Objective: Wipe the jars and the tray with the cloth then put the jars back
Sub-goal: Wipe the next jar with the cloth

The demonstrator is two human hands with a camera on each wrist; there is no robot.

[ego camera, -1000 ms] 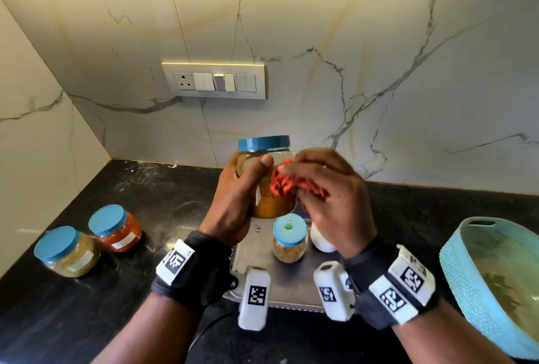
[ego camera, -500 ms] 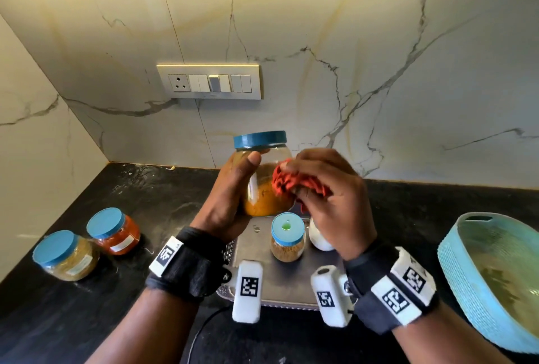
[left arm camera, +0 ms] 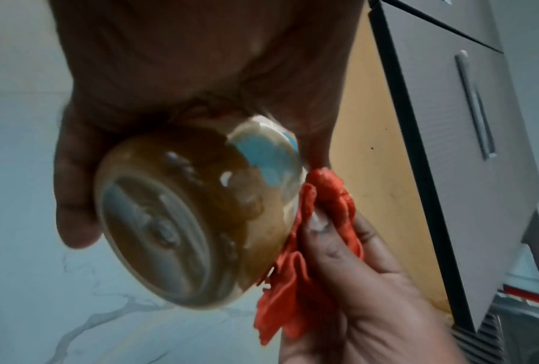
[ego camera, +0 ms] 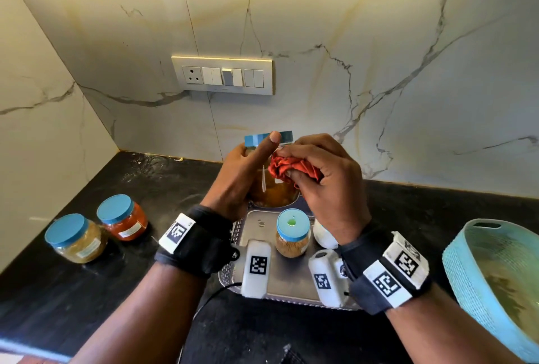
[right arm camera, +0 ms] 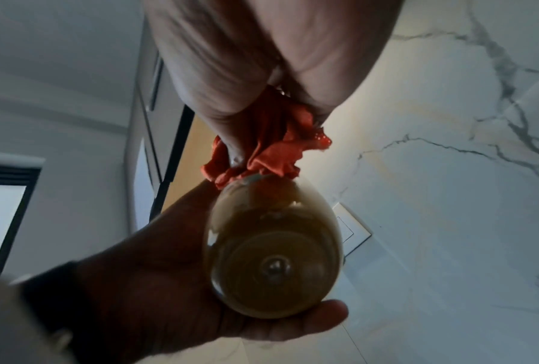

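Fingers of the left hand (ego camera: 239, 172) wrap the raised jar (ego camera: 272, 191) while the right hand (ego camera: 323, 180) clutches the bunched cloth (ego camera: 287, 166) against its side.

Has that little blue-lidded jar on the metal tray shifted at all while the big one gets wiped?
No. The small jar stands on the same spot of the tray as before, just left of the white pot.

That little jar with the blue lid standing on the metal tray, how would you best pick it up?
Probably from above: the small jar stands upright with its blue lid facing up, and the white container crowds its right side. Clasp the lid's rim or the glass just below.
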